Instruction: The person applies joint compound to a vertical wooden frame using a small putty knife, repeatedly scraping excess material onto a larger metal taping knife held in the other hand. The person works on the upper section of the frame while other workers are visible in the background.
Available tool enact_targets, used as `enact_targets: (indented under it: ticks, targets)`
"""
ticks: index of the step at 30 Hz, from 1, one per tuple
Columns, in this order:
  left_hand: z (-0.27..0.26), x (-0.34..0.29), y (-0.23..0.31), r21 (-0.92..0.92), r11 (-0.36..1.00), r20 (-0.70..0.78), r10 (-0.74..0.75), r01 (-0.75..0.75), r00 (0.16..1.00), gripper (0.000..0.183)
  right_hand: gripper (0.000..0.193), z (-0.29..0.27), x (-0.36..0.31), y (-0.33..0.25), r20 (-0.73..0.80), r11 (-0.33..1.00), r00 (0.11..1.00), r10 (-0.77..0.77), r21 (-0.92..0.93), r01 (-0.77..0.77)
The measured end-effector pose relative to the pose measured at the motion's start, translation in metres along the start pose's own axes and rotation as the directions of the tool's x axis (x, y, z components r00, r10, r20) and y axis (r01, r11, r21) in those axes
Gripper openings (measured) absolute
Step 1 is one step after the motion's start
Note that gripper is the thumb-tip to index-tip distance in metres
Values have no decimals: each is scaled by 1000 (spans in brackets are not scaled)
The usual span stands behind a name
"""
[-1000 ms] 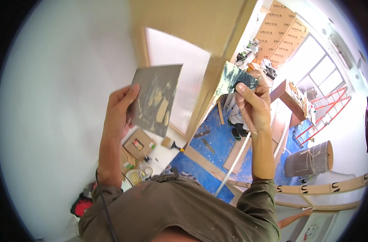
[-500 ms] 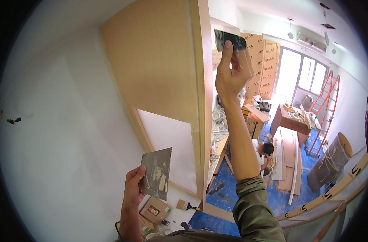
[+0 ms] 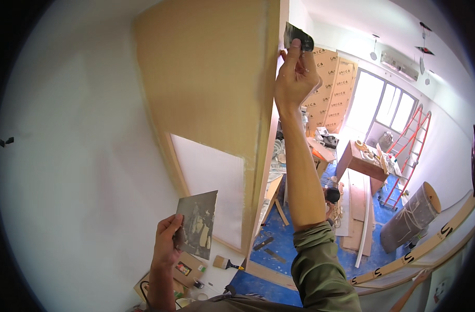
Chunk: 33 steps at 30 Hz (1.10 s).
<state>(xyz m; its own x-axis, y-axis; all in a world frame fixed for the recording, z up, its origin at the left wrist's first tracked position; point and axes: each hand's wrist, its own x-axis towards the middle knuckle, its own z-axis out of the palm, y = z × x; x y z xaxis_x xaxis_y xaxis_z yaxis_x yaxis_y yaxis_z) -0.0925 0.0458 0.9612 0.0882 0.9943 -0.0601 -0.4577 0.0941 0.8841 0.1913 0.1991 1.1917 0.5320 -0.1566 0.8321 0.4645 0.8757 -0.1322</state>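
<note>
The right hand (image 3: 295,78) is raised high, fingers clamped on a dark putty knife (image 3: 296,36) pressed against the front edge of the tall wooden panel (image 3: 211,93). Below that panel's frosted lower pane, the left hand (image 3: 167,244) grips a smeared metal plate (image 3: 198,223), fingers curled around its edge.

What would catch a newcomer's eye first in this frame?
The raised right hand stands out at top centre, pressing a dark flat putty blade against the edge of the tall tan wooden panel. Lower down, the left hand holds a smeared grey rectangular metal plate in front of the white wall. To the right, a red stepladder leans near the bright window.
</note>
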Motion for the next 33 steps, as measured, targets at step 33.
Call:
enact_targets:
  ticks: [33]
  targets:
    - [-24,19,-4,-16,999,6,-41,41,999,25,13,-10,-6,-11,-126,928,930,-346,-191,319]
